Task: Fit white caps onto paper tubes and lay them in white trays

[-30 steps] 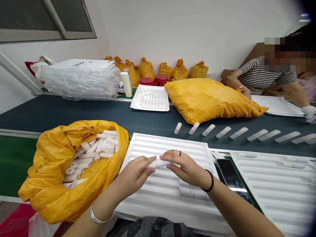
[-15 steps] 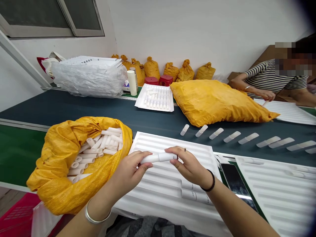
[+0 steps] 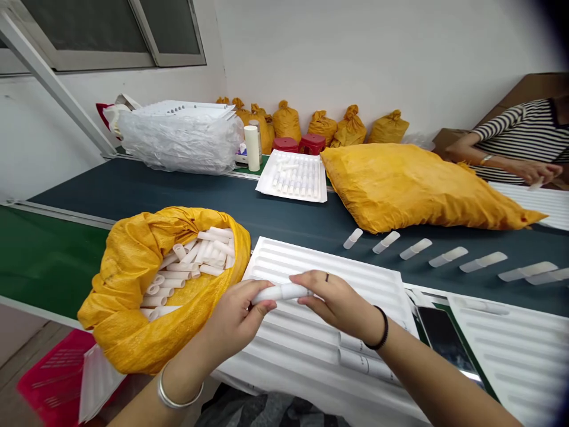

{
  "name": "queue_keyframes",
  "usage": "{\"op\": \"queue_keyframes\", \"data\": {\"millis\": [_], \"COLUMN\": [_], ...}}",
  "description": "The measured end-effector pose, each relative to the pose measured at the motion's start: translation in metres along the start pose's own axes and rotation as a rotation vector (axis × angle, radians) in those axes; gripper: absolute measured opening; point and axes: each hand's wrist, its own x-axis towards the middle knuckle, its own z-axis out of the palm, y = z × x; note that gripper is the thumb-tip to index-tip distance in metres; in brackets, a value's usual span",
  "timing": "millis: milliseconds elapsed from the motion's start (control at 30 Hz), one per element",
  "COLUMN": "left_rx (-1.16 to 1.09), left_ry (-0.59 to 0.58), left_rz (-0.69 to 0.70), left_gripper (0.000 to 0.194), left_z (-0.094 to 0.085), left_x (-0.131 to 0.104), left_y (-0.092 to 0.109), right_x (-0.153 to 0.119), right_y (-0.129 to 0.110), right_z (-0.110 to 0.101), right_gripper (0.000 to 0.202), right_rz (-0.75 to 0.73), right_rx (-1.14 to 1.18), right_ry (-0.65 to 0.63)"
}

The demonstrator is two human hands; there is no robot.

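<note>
A white plastic tube [image 3: 284, 292] lies level between my hands, above a ribbed white tray [image 3: 284, 338]. Its left end is pinched by the thumb and fingers of my left hand [image 3: 237, 314]. Around the right end, with small print on it, close the fingers of my right hand [image 3: 335, 302]. A seam shows near the tube's middle. Printed white tubes [image 3: 367, 363] rest in the tray's grooves by my right wrist. Left of my hands, an open yellow sack [image 3: 120, 302] holds many loose white tubes [image 3: 175, 276].
Small translucent tubes [image 3: 415, 248] stand in a row on the dark conveyor belt [image 3: 186, 190]. Behind them lies a full yellow sack [image 3: 413, 187]. A phone [image 3: 444, 338] sits between the tray and another tray [image 3: 524, 356]. At right, a person in striped sleeves [image 3: 515, 136] works.
The view has turned slightly left, so things appear farther right. Both my hands still hold the tube, and my right fingers cover its end differently. The other person's hand has moved.
</note>
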Motion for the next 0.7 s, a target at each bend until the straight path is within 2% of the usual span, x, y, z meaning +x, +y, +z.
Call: {"op": "queue_keyframes", "data": {"millis": [67, 167, 200, 267, 333, 400, 500, 600, 700], "left_rx": [0.131, 0.395, 0.504, 0.573, 0.602, 0.615, 0.625, 0.616, 0.521], "left_ry": [-0.031, 0.063, 0.127, 0.157, 0.106, 0.047, 0.048, 0.138, 0.256], "left_rz": [-0.034, -0.105, -0.131, -0.158, -0.154, -0.143, -0.142, -0.147, -0.088], "left_gripper": [0.037, 0.048, 0.044, 0.039, 0.033, 0.027, 0.022, 0.027, 0.032], "left_z": [-0.007, -0.029, -0.038, -0.055, -0.065, -0.068, -0.068, -0.071, -0.070], "left_x": [0.005, 0.024, 0.032, 0.049, 0.063, 0.072, 0.075, 0.068, 0.056], "left_y": [-0.011, -0.046, -0.061, -0.092, -0.116, -0.132, -0.138, -0.126, -0.100], "right_x": [0.013, 0.032, 0.036, 0.039, 0.038, 0.033, 0.023, 0.000, -0.034], "right_y": [0.017, 0.062, 0.081, 0.116, 0.145, 0.161, 0.156, 0.116, 0.072], "right_z": [0.004, 0.003, 0.000, -0.009, -0.018, -0.025, -0.031, -0.034, -0.039], "right_gripper": [0.025, 0.022, 0.024, 0.026, 0.025, 0.025, 0.029, 0.026, 0.025], "right_rz": [0.127, 0.515, 0.634, 0.817, 0.976, 1.079, 1.126, 1.058, 0.964], "right_rx": [-0.219, -0.466, -0.503, -0.543, -0.547, -0.525, -0.514, -0.517, -0.460], "right_ry": [-0.079, -0.132, -0.120, -0.103, -0.145, -0.211, -0.257, -0.264, -0.338]}}
